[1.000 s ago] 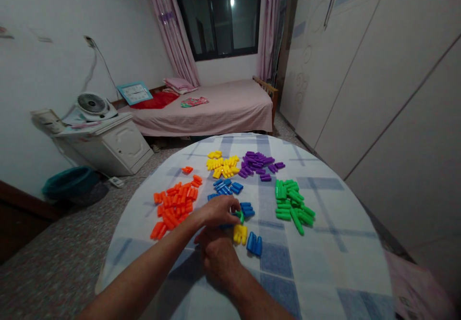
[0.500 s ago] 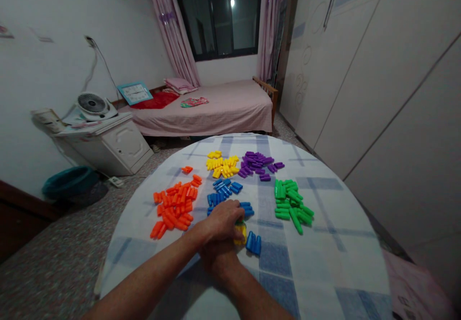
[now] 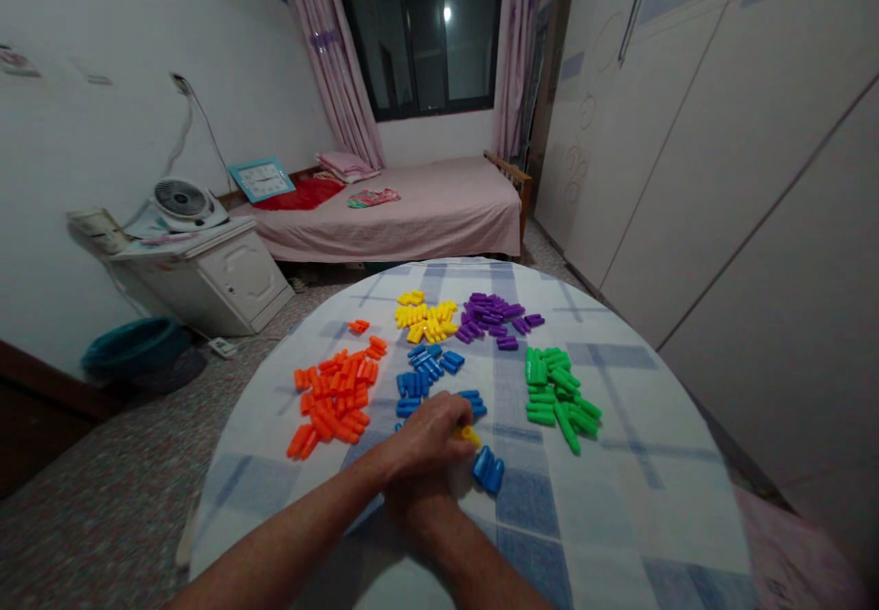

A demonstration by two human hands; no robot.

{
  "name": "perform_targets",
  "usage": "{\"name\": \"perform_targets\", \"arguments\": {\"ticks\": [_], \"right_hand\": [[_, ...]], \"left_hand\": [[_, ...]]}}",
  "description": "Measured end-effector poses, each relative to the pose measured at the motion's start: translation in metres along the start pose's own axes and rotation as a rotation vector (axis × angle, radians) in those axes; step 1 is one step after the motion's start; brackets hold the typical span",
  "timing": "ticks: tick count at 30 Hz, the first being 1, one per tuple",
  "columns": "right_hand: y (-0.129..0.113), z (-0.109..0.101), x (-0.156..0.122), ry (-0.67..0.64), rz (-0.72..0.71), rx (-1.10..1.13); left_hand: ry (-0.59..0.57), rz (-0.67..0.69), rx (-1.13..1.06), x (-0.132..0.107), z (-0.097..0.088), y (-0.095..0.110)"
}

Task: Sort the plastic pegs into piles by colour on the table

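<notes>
- The left grip (image 3: 429, 429) is curling shut around a yellow piece (image 3: 470, 434), whose tip is poking out past the fingertips (the rest is hiding under the fingers).
- The right grip (image 3: 416, 500) is lying just beneath the left one and is mostly covered by it, so I cannot tell whether it is clenched or released.
- The yellow piece is sitting low over the surface (image 3: 618, 500), towards its near middle, just beside a blue pair (image 3: 488, 471) lying on the cloth.
- A blue pile (image 3: 427, 367) is lying just beyond the left grip.
- An orange pile (image 3: 334, 395) is spreading to the left and a green pile (image 3: 558, 390) to the right, both apart from the grips.
- A yellow pile (image 3: 426, 317) and a purple pile (image 3: 491, 310) are lying side by side at the far edge.
</notes>
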State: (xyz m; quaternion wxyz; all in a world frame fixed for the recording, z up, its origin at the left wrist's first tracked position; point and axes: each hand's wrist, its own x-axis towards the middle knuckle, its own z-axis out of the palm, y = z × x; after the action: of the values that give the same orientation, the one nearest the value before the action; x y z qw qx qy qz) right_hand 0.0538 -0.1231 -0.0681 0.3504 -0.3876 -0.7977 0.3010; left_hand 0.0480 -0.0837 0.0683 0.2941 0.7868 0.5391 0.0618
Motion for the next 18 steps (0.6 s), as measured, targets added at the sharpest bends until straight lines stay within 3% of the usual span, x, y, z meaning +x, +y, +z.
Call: {"name": "perform_targets", "arguments": {"ticks": [6,10,13,18], "right_hand": [[-0.025,-0.057,-0.007,-0.168,-0.059,-0.007],[-0.034,-0.073,-0.010,-0.168,-0.082,-0.087],[-0.034,-0.071,-0.010,-0.163,-0.084,-0.096],[-0.033,-0.067,-0.010,-0.134,-0.086,-0.041]], "left_hand": [[0.299,-0.191,-0.456,0.036,-0.025,-0.029],[0.477,-0.249,-0.653,0.070,-0.056,-0.053],[0.644,-0.316,-0.512,0.080,-0.067,-0.067],[0.643,-0.323,-0.386,0.060,-0.044,-0.088]]}}
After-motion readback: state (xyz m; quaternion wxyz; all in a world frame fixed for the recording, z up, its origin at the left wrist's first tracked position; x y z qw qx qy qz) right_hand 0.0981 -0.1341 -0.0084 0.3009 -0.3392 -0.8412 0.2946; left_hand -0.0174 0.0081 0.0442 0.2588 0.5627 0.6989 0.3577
